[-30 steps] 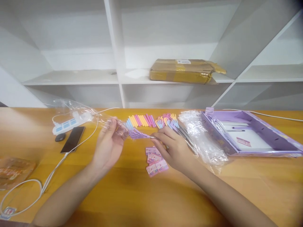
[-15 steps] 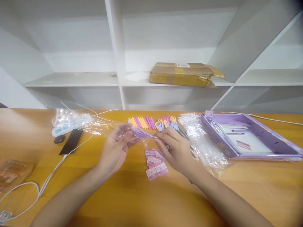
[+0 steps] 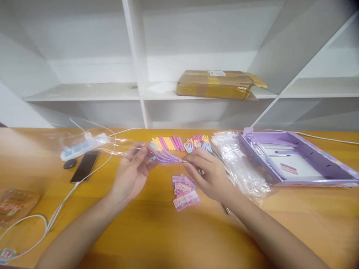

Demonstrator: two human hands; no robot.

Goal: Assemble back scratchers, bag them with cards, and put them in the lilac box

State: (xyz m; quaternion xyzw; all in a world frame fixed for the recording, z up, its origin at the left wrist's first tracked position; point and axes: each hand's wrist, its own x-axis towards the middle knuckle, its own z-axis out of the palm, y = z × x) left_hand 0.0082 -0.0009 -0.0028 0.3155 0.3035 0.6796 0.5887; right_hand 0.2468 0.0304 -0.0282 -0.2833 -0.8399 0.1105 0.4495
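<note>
A purple hand-shaped piece [image 3: 167,157] on a metal rod is held between my hands above the table. My right hand [image 3: 206,172] pinches the rod just behind its purple end; the rod's far end sticks out below the wrist. My left hand [image 3: 131,170] is closed on a clear plastic bag [image 3: 119,146], which stretches leftward and lies around the purple fingers. Beyond my hands are a row of coloured sticks [image 3: 167,143] and a pile of small coloured hand shapes [image 3: 198,143]. Small pink cards [image 3: 185,194] lie below.
At the right stand clear plastic bags [image 3: 241,168] and an open purple box [image 3: 305,183]. A power strip [image 3: 84,146], a black phone [image 3: 85,167] and white cables [image 3: 56,211] are at the left. A taped cardboard box [image 3: 214,85] rests on the shelf.
My left hand has moved slightly left, away from the purple piece. The bag now stretches further left, showing more of the power strip. The rod's lower end has come into view.
</note>
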